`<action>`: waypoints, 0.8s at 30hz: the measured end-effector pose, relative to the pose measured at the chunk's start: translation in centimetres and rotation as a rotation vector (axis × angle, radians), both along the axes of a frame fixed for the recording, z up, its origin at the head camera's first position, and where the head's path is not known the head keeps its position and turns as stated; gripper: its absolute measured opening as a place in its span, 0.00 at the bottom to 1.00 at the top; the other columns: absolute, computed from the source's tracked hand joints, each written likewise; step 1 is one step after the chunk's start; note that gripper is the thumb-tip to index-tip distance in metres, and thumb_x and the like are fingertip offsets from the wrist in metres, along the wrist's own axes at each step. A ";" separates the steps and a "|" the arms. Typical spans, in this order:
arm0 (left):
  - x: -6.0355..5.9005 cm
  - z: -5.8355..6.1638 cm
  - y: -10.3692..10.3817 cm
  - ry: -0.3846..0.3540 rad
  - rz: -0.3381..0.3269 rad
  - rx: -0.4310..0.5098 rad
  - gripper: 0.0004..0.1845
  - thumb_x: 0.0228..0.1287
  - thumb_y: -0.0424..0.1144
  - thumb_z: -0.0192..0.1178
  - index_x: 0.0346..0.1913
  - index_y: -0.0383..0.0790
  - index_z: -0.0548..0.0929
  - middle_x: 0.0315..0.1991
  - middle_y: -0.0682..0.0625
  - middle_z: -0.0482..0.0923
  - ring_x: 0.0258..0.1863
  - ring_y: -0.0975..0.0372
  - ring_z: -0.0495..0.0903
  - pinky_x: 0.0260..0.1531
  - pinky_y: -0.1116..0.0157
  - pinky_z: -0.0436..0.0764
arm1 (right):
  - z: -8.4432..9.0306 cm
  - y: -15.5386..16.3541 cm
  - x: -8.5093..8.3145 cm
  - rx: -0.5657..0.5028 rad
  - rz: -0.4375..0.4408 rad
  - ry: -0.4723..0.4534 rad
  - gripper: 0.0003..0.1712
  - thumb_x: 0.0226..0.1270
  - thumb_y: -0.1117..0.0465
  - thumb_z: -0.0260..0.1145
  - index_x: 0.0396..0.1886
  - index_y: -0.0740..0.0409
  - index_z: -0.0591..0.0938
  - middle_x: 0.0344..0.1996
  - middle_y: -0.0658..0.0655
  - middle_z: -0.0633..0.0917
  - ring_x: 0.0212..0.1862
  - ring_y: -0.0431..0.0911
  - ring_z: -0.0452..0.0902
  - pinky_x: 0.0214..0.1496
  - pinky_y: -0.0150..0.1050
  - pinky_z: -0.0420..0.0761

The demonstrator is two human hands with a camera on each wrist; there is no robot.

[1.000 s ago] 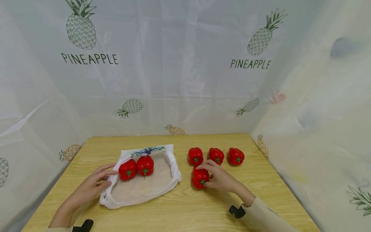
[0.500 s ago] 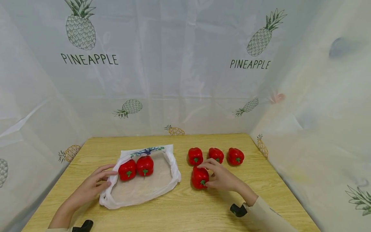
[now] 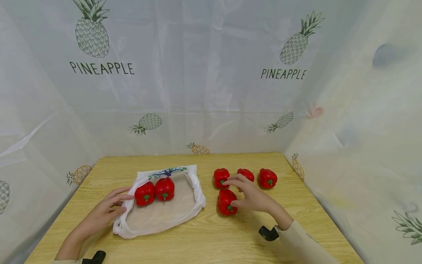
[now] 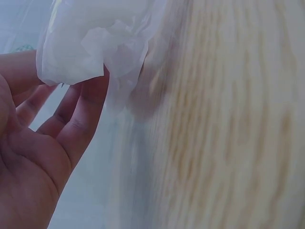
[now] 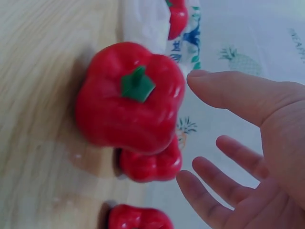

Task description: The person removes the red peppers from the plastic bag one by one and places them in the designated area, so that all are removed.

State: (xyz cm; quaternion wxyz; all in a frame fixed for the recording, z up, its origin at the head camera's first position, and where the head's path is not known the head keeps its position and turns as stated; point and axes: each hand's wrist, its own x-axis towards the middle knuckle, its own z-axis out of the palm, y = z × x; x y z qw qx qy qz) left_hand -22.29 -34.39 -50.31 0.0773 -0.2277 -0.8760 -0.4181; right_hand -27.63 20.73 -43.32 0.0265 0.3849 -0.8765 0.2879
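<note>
Below, woodgrain tabletop [image 3: 191, 245]; behind, pineapple-print sheeting [image 3: 197, 73].

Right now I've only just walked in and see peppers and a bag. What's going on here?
A person's left hand touches the left edge of a white bag lying open on the table; whether it pinches the bag is hard to tell. The right hand is by the closest loose pepper, fingers spread, not gripping it. Two red peppers are in the bag, and three more peppers sit in a row farther back.
</note>
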 end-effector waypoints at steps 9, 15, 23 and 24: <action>-0.1 -0.1 -0.1 -0.014 -0.001 -0.004 0.18 0.78 0.30 0.62 0.66 0.45 0.84 0.77 0.39 0.64 0.57 0.74 0.74 0.50 0.71 0.81 | 0.9 -2.6 -0.2 -0.044 0.026 0.014 0.36 0.65 0.64 0.80 0.72 0.51 0.78 0.69 0.52 0.76 0.68 0.50 0.73 0.61 0.52 0.84; -0.1 0.0 -0.1 -0.033 0.008 0.001 0.18 0.78 0.31 0.62 0.66 0.47 0.84 0.77 0.40 0.63 0.57 0.74 0.74 0.50 0.70 0.81 | 1.0 -4.8 -0.8 -0.092 0.055 0.059 0.36 0.66 0.61 0.80 0.72 0.50 0.78 0.69 0.53 0.77 0.67 0.50 0.74 0.62 0.51 0.84; 0.0 -0.1 0.0 0.016 -0.016 0.009 0.19 0.77 0.29 0.63 0.66 0.45 0.84 0.76 0.46 0.65 0.57 0.72 0.75 0.49 0.71 0.80 | 1.3 -8.3 -1.3 -0.131 0.078 0.045 0.38 0.65 0.64 0.80 0.74 0.51 0.77 0.71 0.55 0.75 0.61 0.49 0.75 0.58 0.48 0.84; 0.0 -0.1 0.0 0.018 -0.018 0.011 0.19 0.76 0.29 0.63 0.66 0.45 0.84 0.76 0.47 0.65 0.56 0.72 0.75 0.49 0.71 0.80 | 1.4 -8.6 -1.3 -0.137 0.076 0.027 0.38 0.66 0.63 0.80 0.74 0.51 0.76 0.71 0.55 0.74 0.61 0.48 0.75 0.58 0.48 0.84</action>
